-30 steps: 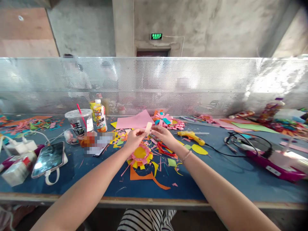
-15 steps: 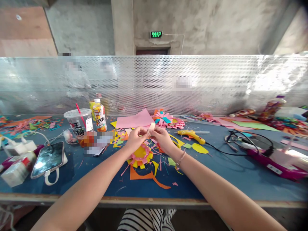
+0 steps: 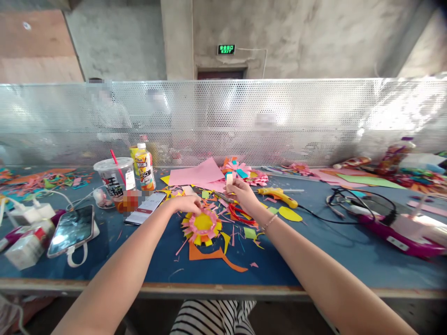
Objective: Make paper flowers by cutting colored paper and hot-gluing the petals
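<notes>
Lowered left hand now touches paper flower

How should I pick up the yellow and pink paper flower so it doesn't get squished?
Probably best from above: the yellow and pink paper flower lies flat on the blue table, petals fanned outward. Pinch its firmer yellow centre or slide fingers under its open near edge; the left hand rests by its far edge.

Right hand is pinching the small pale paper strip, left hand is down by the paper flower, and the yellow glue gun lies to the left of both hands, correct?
Not quite. The head view shows the yellow glue gun to the right of both hands, not the left. The rest stands: the right hand pinches the small pale paper strip, and the left hand is down by the paper flower.
</notes>
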Available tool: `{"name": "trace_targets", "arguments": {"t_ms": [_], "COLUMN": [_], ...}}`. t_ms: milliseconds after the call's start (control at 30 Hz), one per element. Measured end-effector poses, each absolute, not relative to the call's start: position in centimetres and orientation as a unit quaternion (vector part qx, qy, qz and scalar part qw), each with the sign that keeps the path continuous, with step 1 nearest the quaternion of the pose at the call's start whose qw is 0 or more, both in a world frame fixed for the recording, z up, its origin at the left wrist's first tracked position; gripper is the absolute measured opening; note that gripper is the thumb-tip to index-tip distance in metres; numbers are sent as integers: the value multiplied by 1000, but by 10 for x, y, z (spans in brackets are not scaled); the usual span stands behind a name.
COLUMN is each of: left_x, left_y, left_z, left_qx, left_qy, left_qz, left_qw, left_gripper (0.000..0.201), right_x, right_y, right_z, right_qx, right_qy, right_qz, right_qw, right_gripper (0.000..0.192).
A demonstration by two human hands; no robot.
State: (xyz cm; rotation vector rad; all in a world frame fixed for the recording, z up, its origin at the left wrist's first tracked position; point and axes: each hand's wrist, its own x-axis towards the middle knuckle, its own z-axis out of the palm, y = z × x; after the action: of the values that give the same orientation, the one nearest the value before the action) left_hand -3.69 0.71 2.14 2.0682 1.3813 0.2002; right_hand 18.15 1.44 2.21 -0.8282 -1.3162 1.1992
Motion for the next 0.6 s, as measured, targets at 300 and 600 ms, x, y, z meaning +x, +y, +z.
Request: {"name": "trace_targets", "arguments": {"t_ms": [300,600], "left_x": [-29,-28], "left_y": [-4,9], "left_z": [28,29], "left_qx": [763,711], "left_qy": [405,383], "left_qz": [341,524], "left_qw": [370,271], "left_gripper": [48,58], "right_x": [185,201], "right_y": [15,25], "right_z": [25,34], "right_qx": [-357,-340], "right_qy": [-605,-590], "right_qz": [448,367], "right_qw": [553,633], "right_gripper": [16,22]}}
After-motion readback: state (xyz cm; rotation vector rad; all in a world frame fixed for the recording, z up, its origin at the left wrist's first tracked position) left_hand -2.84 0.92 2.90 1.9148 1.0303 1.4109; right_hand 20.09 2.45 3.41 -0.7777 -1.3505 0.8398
